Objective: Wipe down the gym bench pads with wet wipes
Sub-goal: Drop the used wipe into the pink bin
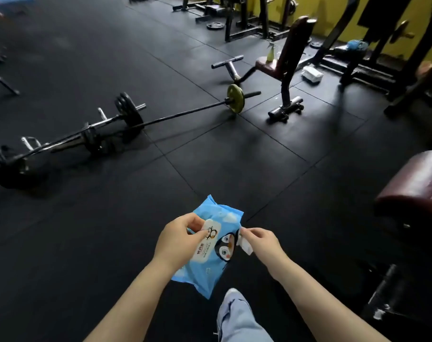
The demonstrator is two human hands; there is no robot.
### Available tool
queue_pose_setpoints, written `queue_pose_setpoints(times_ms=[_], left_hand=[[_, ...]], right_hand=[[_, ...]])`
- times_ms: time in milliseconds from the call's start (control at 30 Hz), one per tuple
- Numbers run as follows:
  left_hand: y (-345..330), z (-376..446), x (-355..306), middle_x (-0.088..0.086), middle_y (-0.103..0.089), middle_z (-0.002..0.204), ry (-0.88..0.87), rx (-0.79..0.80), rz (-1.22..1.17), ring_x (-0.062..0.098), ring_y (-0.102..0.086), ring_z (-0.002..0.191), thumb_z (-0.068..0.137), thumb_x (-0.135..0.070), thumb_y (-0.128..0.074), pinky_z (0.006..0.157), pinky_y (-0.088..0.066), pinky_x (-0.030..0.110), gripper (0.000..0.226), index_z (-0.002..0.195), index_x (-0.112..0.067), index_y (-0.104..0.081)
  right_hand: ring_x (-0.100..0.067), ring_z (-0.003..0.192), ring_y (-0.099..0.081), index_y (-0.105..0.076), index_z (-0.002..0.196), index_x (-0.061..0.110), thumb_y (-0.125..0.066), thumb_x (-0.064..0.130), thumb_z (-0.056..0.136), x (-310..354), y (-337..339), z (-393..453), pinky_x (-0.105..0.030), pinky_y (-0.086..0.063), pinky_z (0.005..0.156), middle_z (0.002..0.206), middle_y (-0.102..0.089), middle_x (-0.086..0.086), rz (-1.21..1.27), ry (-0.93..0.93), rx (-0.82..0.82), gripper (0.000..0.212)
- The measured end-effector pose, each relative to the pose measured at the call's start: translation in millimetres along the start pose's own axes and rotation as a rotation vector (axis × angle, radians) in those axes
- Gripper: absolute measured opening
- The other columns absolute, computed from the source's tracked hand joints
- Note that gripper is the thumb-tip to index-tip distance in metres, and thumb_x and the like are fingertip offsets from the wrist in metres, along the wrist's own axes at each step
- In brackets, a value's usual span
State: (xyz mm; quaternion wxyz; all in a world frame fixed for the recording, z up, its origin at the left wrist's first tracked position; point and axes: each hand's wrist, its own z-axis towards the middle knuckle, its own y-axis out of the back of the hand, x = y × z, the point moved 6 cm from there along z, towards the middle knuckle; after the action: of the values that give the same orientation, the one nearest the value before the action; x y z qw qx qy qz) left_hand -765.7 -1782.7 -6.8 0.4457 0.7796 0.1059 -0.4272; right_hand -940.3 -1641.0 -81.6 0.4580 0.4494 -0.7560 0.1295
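at rt edge, bench pad (417, 183) cut off

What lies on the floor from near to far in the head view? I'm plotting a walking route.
Wet wipes pack held in the hands, then the barbell, then the adjustable bench, then the loose weight plate.
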Motion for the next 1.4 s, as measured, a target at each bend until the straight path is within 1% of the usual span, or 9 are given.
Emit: queue_pose_setpoints(times_ms=[100, 200, 300, 400, 500, 700, 867, 1167, 1400], left_hand=[[-1.8, 71.2, -13.1, -0.029, -0.065, 0.083, -0.019, -0.002, 0.079, -0.005, -0.063, 0.073, 0.085, -0.037, -0.070, 0.053, -0.046, 0.020, 0.009, 0.078, -0.038, -0.065], [-5.5, 143.2, -30.5, -0.028, -0.065, 0.083, -0.045, -0.016, 0.133, -0.002, -0.064, 0.073, 0.086, -0.040, -0.069, 0.050, -0.043, 0.016, 0.010, 0.078, -0.038, -0.064], [-10.3, 212.1, -55.9, -0.023, -0.065, 0.083, -0.066, -0.029, 0.170, 0.000, -0.063, 0.074, 0.088, -0.041, -0.066, 0.050, -0.044, 0.018, 0.010, 0.080, -0.038, -0.062], [-18.7, 277.4, -85.6, -0.019, -0.062, 0.086, -0.107, -0.046, 0.223, 0.002, -0.062, 0.075, 0.091, -0.040, -0.064, 0.051, -0.044, 0.020, 0.011, 0.082, -0.036, -0.058], [-30.6, 339.7, -115.6, -0.018, -0.061, 0.086, -0.157, -0.032, 0.253, 0.003, -0.062, 0.075, 0.091, -0.039, -0.064, 0.051, -0.046, 0.021, 0.013, 0.082, -0.036, -0.056], [-64.2, 468.8, -171.4, -0.019, -0.062, 0.085, -0.236, 0.087, 0.299, 0.002, -0.061, 0.073, 0.090, -0.042, -0.063, 0.054, -0.043, 0.022, 0.012, 0.081, -0.037, -0.057], [-111.3, 576.1, -236.0, -0.023, -0.062, 0.085, -0.346, 0.209, 0.341, -0.001, -0.060, 0.074, 0.088, -0.041, -0.065, 0.056, -0.041, 0.021, 0.011, 0.081, -0.039, -0.056], [-212.5, 720.8, -379.6, -0.018, -0.060, 0.086, -0.584, 0.391, 0.400, 0.001, -0.059, 0.075, 0.088, -0.031, -0.067, 0.058, -0.040, 0.019, 0.010, 0.086, -0.037, -0.059], [-341.6, 785.1, -468.8, -0.017, -0.060, 0.086, -0.641, 0.508, 0.394, 0.002, -0.060, 0.072, 0.088, -0.030, -0.068, 0.057, -0.040, 0.020, 0.013, 0.083, -0.037, -0.058]], right_hand=[[-0.001, 0.088, -0.060, -0.072, 0.096, 0.029, -0.060, 0.028, 0.094, 21.2, 21.5, 63.5, -0.013, -0.042, 0.059, 0.099, -0.068, 0.013, 0.017, 0.003, -0.074, 0.012], [-0.001, 0.091, -0.058, -0.072, 0.096, 0.029, -0.053, 0.013, 0.092, 46.7, 43.9, 127.6, -0.012, -0.042, 0.061, 0.101, -0.064, 0.016, 0.003, 0.027, -0.102, 0.025], [-0.002, 0.095, -0.058, -0.071, 0.096, 0.028, -0.051, 0.008, 0.090, 73.7, 67.9, 186.3, -0.015, -0.044, 0.066, 0.105, -0.064, 0.012, -0.024, 0.014, -0.105, 0.030], [-0.007, 0.096, -0.060, -0.068, 0.093, 0.032, -0.048, 0.009, 0.085, 104.6, 97.1, 235.0, -0.022, -0.047, 0.068, 0.103, -0.064, 0.011, -0.030, 0.015, -0.165, 0.032], [-0.010, 0.090, -0.061, -0.063, 0.095, 0.037, -0.047, 0.012, 0.083, 132.4, 131.8, 273.9, -0.023, -0.047, 0.065, 0.097, -0.064, 0.011, -0.004, 0.036, -0.263, 0.031], [-0.011, 0.096, -0.061, -0.054, 0.116, 0.034, -0.059, 0.012, 0.082, 163.5, 197.6, 351.5, -0.022, -0.049, 0.072, 0.105, -0.060, 0.007, 0.056, 0.014, -0.377, 0.041], [-0.009, 0.099, -0.060, -0.057, 0.117, 0.029, -0.059, 0.013, 0.083, 180.7, 258.5, 415.4, -0.021, -0.048, 0.074, 0.108, -0.061, 0.007, 0.119, -0.060, -0.481, 0.037], [-0.005, 0.089, -0.060, -0.062, 0.097, 0.033, -0.059, 0.016, 0.081, 207.4, 381.0, 471.5, -0.020, -0.047, 0.066, 0.098, -0.064, 0.013, 0.221, -0.195, -0.783, 0.024], [-0.009, 0.075, -0.063, -0.064, 0.083, 0.029, -0.060, 0.020, 0.083, 183.2, 501.7, 502.5, -0.023, -0.047, 0.057, 0.083, -0.067, 0.008, 0.194, -0.316, -0.978, 0.010]])
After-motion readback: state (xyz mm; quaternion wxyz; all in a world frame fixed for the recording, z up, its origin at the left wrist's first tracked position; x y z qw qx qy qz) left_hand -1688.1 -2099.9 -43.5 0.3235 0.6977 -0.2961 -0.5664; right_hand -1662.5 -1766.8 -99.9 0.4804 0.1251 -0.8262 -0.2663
